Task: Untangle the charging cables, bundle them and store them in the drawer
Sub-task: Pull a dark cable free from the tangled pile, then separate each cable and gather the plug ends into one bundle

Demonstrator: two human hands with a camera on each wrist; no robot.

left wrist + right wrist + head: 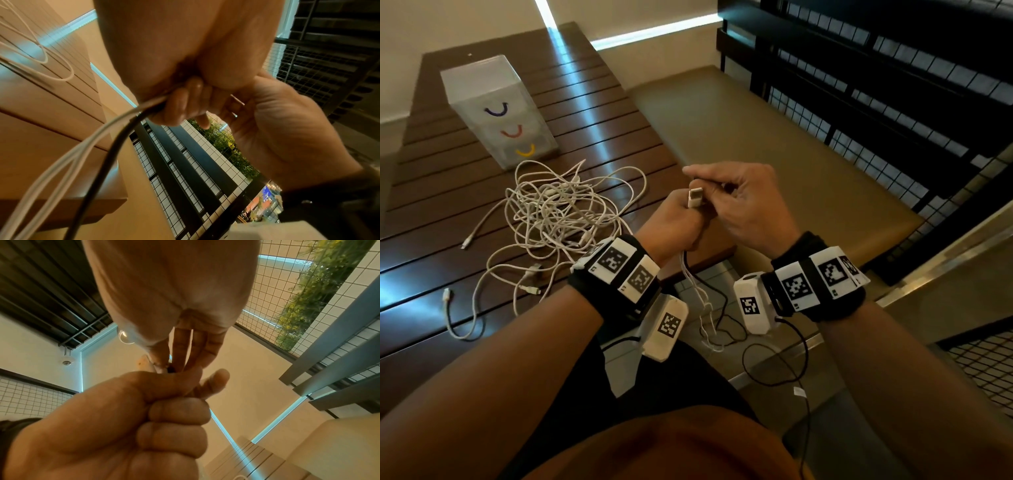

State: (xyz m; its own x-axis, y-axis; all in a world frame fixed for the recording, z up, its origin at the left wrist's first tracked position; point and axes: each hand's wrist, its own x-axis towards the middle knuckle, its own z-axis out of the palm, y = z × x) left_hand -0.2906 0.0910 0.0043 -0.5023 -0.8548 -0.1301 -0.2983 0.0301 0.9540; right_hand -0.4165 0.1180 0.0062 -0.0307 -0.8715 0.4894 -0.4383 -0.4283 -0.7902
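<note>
Lying left of both hands on the slatted tabletop: one three-drawer box, one tangled cable heap. Left hand fists one folded white cable; right hand pinches its plug.

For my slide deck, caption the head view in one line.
Both hands, left hand and right hand, hold a white cable plug beside tangled white charging cables on the dark slatted wooden table.

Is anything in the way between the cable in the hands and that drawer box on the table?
Yes. The tangled pile of white cables lies on the table between the hands and the drawer box. All three drawers look closed. The left hand and right hand grip the held cable near the table's edge.
</note>
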